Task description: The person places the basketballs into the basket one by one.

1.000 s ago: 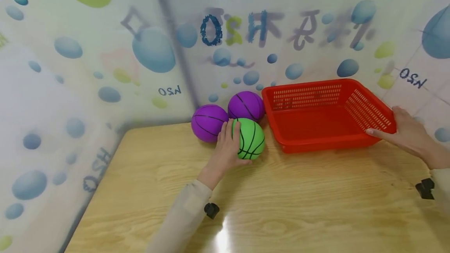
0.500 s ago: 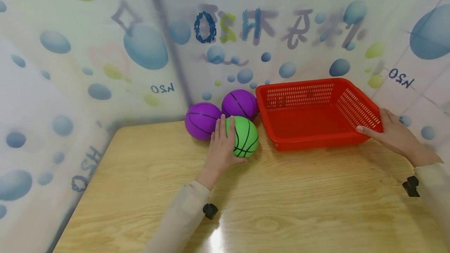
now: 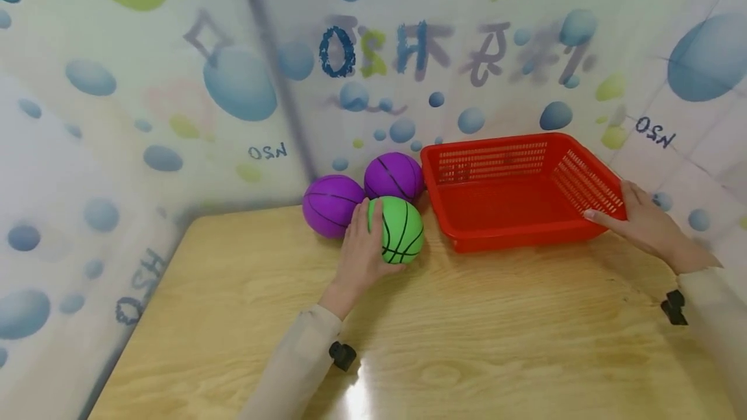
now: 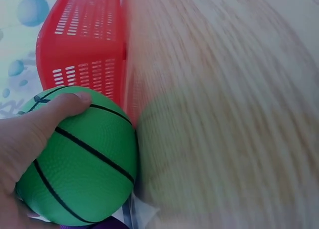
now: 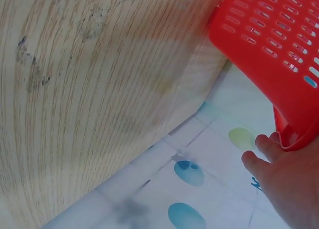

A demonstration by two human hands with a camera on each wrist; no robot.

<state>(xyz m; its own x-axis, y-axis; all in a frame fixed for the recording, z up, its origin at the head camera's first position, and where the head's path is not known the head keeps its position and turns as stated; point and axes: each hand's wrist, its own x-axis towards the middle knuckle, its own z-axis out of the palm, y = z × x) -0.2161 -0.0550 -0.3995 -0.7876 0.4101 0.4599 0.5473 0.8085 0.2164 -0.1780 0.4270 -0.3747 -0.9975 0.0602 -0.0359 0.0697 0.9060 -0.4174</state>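
Wide wood-grain tabletop (image 3: 467,329) spreads before one red basket (image 3: 525,238), slotted plastic, gripped at its right edge by the right hand (image 3: 650,225); just left of the basket I count one pebbled green ball (image 3: 403,230), left hand (image 3: 360,255) curled round it, and two smooth-looking purple balls (image 3: 331,206) behind.

A red rectangular plastic basket (image 3: 525,238) is resting on a light wooden table (image 3: 467,342), while a white bubble-printed wall (image 3: 502,99) is rising behind it. A round purple ball with black lines (image 3: 393,177) is sitting just left of the basket, toward its back corner. A round green ball with black lines (image 3: 404,232) is lying left of the basket, nearer its front corner. A second purple ball (image 3: 331,207) is sitting farthest left of the basket. The left hand (image 3: 360,251) is holding the green ball on the basket's left; the right hand (image 3: 649,227) is gripping the basket's right end.
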